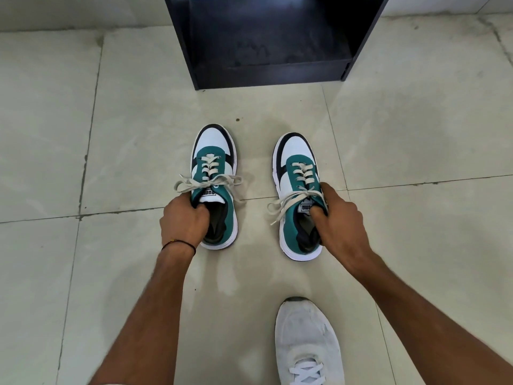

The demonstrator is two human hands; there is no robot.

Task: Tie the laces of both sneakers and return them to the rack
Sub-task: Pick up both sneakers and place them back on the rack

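Gripping each sneaker by its collar, the left hand [181,220] is holding the left sneaker [215,162] and the right hand [342,220] the right sneaker [298,159], fingers hooked inside, both on the floor [111,134] before the rack [266,45]. Lifting them level should be keeping the tied bows from snagging.

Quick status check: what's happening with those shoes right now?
Left hand grips left sneaker, right hand grips right sneaker. Both laces bowed. Black rack ahead, path clear.
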